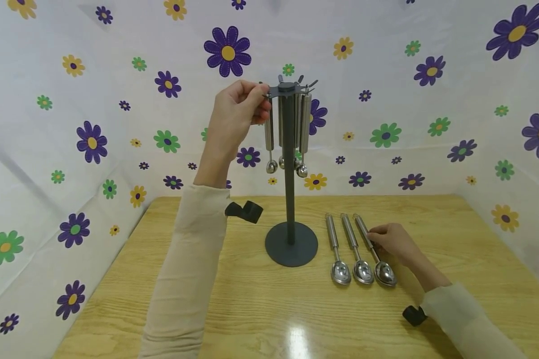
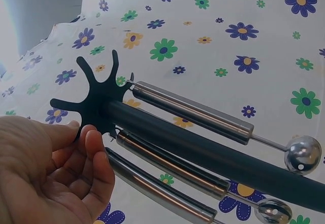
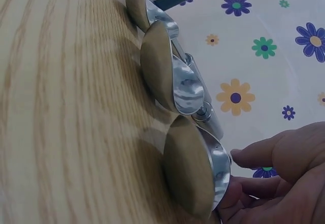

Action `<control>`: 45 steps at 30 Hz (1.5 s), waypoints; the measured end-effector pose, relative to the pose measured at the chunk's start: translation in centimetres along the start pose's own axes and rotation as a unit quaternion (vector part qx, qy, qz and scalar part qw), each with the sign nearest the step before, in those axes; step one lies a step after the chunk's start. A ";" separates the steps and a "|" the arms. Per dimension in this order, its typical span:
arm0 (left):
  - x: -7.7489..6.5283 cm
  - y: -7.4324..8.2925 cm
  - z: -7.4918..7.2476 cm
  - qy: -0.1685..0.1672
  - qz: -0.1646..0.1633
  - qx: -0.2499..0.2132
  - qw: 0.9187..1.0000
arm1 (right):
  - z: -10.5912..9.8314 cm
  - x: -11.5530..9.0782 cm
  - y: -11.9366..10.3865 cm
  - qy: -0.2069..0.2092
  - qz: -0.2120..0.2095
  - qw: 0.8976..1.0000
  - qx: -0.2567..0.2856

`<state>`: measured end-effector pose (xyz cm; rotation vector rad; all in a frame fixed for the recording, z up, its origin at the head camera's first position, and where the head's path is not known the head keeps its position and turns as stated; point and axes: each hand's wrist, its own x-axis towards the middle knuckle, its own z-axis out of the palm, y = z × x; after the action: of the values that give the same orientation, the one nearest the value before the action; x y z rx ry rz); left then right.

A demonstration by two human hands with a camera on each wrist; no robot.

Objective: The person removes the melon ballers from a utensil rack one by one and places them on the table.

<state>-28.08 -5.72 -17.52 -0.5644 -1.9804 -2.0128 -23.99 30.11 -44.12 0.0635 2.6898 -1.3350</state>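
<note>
A dark utensil stand (image 1: 289, 189) rises from a round base, with several flat hooks around its top. My left hand (image 1: 240, 112) pinches one of these hooks between thumb and fingers, also seen in the left wrist view. Small round-headed steel scoops (image 2: 193, 109) hang from other hooks near it. Right of the base lie three larger steel scoops with deep oval bowls: the left scoop (image 1: 341, 271), the middle scoop (image 1: 363, 271) and the right scoop (image 1: 385, 274). My right hand (image 1: 395, 242) pinches the handle of the right scoop; its fingertips are partly hidden.
The wooden table (image 1: 238, 319) has a flower-printed cloth (image 1: 377, 94) behind it and at both sides. Dark wrist mounts (image 1: 251, 212) sit on both sleeves. The stand's tall post is between my two hands.
</note>
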 end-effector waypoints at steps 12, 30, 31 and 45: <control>0.0 -0.1 0.4 -0.002 -0.002 0.013 1.000 | -0.9 -0.9 -1.2 0.025 -0.013 0.999 0.029; -1.3 -0.5 1.1 0.073 0.084 0.052 0.992 | -2.3 -1.6 -9.0 0.005 -0.084 0.995 0.054; -1.6 -0.5 1.1 0.085 0.098 0.053 0.990 | -2.4 -1.6 -9.5 0.007 -0.088 0.994 0.056; -2.0 0.5 2.4 0.088 0.132 0.138 0.978 | -2.8 -0.9 -16.9 0.042 -0.165 0.979 0.111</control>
<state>-25.88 -3.53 -17.96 -0.5311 -1.9191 -1.5438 -25.11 22.07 -28.98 -0.3258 2.6906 -1.7608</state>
